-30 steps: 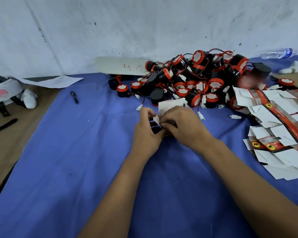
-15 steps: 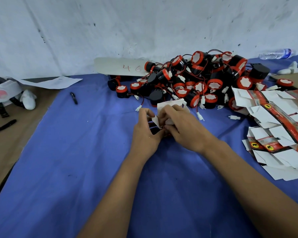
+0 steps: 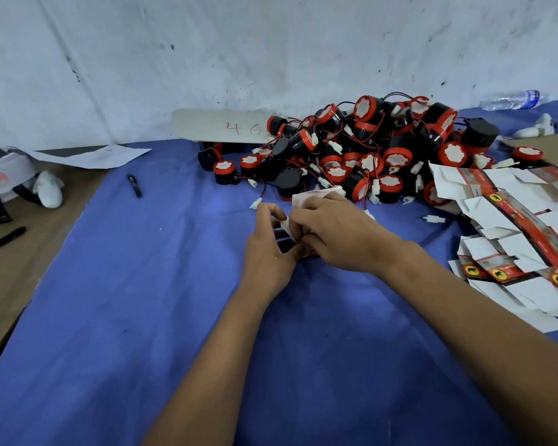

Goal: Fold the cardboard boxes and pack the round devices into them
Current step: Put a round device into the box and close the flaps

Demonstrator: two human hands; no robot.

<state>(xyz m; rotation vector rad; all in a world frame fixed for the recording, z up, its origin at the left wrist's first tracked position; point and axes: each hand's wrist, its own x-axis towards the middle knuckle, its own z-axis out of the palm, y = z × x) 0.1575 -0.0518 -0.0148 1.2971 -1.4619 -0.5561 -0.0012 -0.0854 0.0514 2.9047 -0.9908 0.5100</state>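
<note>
Two bare hands meet at the centre of the frame over a blue cloth spread on a work surface: the left hand curls its fingers and thumb around a small cardboard box, most of it hidden between the palms, while the right hand pinches the box's white flaps from the other side, its knuckles covering the fold. Just behind the hands, in the upper centre and upper right, lies a heap of round devices, black drums with red rims, white face stickers and thin red and black wires ending in white plugs; one loose white plug rests on the cloth to the right of the hands. At the right edge, a loose stack of flat cardboard boxes, white with red and black printed bands and yellow round marks, overlaps the cloth. A pale board with "46" written in red leans along the foot of the scuffed white wall behind the heap. A black pen lies on the cloth at centre left, a sheet of paper beyond it, and a clear plastic bottle lies on its side at upper right
</note>
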